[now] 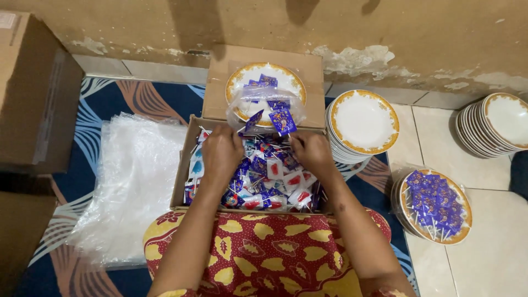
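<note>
Both hands, left [220,151] and right [312,151], buried mid-frame in box [181,181] of candies [269,176]; fingers curled, grip hidden, impossible to tell. Could snag bagged plate [265,91] above, spilling its candies.

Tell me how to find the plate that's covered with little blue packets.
Start at the open box of packets under both hands, then look right, past the tall stack of bare white plates, to the tiled floor. The plate tops a short stack there. It alone is spread all over with blue packets under clear plastic.
</note>
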